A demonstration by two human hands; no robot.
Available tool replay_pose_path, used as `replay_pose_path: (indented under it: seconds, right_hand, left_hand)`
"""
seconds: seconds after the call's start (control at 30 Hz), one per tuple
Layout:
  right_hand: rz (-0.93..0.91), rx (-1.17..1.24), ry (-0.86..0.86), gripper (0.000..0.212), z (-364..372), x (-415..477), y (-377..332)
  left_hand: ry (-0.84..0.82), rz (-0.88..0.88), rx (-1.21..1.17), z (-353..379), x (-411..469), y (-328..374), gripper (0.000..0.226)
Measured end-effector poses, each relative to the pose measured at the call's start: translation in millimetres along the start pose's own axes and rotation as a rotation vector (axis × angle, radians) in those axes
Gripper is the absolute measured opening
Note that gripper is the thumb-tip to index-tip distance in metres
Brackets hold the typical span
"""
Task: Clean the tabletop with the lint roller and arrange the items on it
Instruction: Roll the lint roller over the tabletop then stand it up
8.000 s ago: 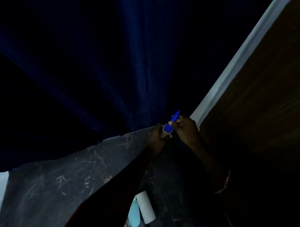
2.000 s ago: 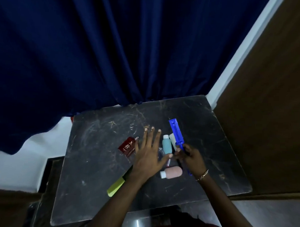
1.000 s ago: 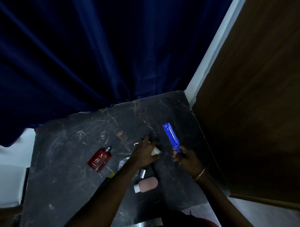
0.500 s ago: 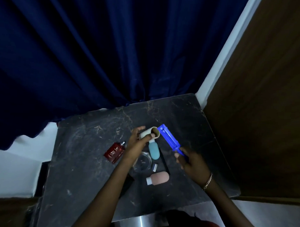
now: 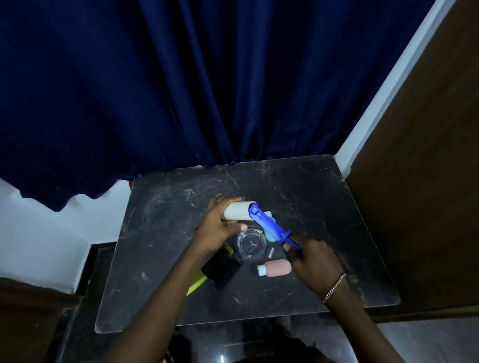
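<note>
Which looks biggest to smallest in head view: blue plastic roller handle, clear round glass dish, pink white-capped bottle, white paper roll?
1. blue plastic roller handle
2. clear round glass dish
3. pink white-capped bottle and white paper roll: alike, unranked; left hand partly covers the roll.

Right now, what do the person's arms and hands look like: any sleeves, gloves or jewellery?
Both forearms are bare to the frame's edge: no sleeves, no gloves. The left hand and its wrist show no watch or band. The right hand has a thin, gold-coloured chain bracelet on its wrist. Rings cannot be made out in the dim light.
</note>
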State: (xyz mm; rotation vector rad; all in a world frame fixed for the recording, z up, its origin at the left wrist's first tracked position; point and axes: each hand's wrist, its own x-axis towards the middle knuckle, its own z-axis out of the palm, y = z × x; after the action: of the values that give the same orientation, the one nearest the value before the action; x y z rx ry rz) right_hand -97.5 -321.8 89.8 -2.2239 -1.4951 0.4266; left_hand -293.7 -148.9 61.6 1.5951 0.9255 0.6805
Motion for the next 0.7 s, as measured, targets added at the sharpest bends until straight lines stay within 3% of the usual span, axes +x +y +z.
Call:
replay_pose_path:
  seconds: [0.23, 0.37, 0.57, 0.7]
  right_hand:
    - [0.009, -0.151, -0.123, 0.026, -3.1, -21.0, -27.3]
    - [-0.015, -0.176, -0.102, 0.025, 2.5, -28.0, -50.6]
    - [-0.007, -0.181, -0.076, 0.018, 15.5, -40.6, -72.2]
    - [-0.043, -0.191, -0.049, 0.02, 36.2, -49.2, -87.6]
  left_hand:
    - [-0.112, 0.173, 0.408, -30.5, -20.6, 10.3, 0.069]
    - [-0.238, 0.252, 0.587, -17.1, -38.9, 19.0, 0.067]
    - [-0.195, 0.199, 0.629, -28.0, -65.7, 15.4, 0.066]
    - [-0.197, 0.261, 0.685, -32.3, -86.8, 12.5, 0.063]
